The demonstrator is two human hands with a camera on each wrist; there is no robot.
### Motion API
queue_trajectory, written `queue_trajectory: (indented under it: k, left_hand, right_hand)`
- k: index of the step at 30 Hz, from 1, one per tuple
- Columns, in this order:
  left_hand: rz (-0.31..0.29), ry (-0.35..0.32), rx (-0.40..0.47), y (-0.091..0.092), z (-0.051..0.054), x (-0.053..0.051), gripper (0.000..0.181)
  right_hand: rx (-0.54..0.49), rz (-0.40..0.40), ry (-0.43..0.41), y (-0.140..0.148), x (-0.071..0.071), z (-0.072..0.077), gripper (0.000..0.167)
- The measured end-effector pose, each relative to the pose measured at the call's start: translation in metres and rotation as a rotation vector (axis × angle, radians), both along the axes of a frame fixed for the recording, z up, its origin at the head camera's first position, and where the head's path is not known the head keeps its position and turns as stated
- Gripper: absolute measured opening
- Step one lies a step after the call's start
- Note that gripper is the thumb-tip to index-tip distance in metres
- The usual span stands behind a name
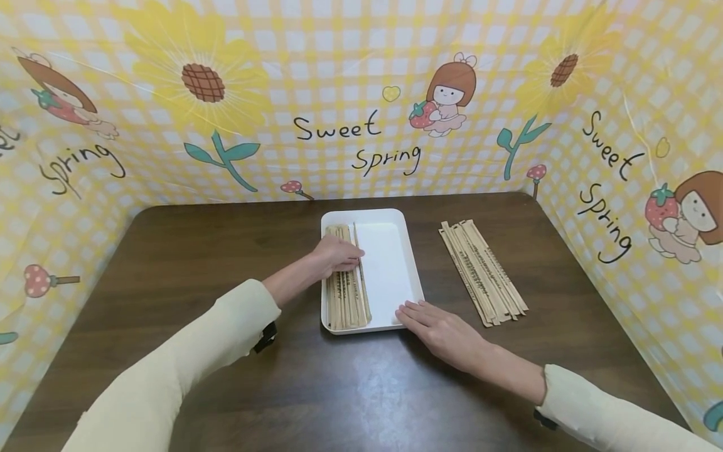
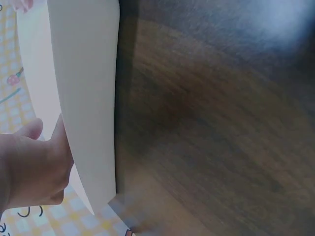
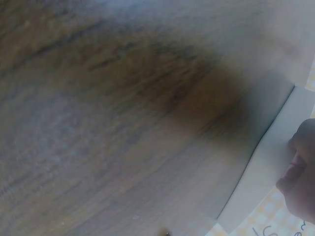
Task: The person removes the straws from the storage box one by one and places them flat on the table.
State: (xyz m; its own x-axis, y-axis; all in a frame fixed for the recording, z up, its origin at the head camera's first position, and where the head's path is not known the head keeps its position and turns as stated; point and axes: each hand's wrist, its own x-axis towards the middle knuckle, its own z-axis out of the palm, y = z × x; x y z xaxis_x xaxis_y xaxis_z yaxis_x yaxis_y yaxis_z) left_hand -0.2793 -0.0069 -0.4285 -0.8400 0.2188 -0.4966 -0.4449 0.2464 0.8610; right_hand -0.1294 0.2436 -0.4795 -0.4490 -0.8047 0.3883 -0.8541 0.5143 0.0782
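Observation:
A white rectangular tray [image 1: 390, 263] lies on the table, with several slim brown-paper packets [image 1: 343, 301] side by side lengthwise along its left side. My left hand [image 1: 337, 254] is over them and pinches one narrow packet [image 1: 363, 289] at the right of the row. Its fingertips partly hide that packet. In the left wrist view, the tray wall [image 2: 86, 98] covers part of the left hand [image 2: 37, 164]. My right hand [image 1: 443, 329] rests its extended fingers on the tray's near right corner. The right wrist view has the right hand [image 3: 301, 174] against the tray wall [image 3: 261, 167].
To the right of the tray, a flat group of similar printed paper packets [image 1: 482, 273] lies slanted on the dark wooden table [image 1: 237, 245]. A yellow checked cloth [image 1: 339, 75] with printed flowers and figures stands around the table's back and sides.

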Motion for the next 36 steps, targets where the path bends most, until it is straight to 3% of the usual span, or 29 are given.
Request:
queue_trajectory:
  k: [8,16,20,29,33,36]
  left_hand:
    - [-0.034,0.107,-0.1,0.009,-0.008,-0.005,0.024]
    - [-0.169,0.337,-0.366,0.02,-0.014,-0.007,0.01]
    - [-0.236,0.446,-0.492,0.024,-0.015,-0.007,0.018]
    - [-0.338,0.513,-0.642,0.039,-0.008,-0.005,0.028]
    - [-0.355,0.49,-0.673,0.047,-0.007,-0.004,0.035]
    - [-0.35,0.462,-0.675,0.051,-0.008,-0.005,0.03]
  right_hand:
    - [-0.005,0.0,0.002,0.0,0.0,0.0,0.042]
    - [-0.003,-0.004,0.004,-0.001,0.001,0.001,0.04]
    - [-0.003,-0.006,0.007,-0.001,0.001,0.001,0.04]
    - [0.003,-0.013,0.002,-0.001,0.002,0.002,0.044]
    - [0.004,-0.016,0.006,-0.001,0.002,0.001,0.045]
    - [-0.002,-0.014,0.012,-0.002,0.001,0.0,0.044]
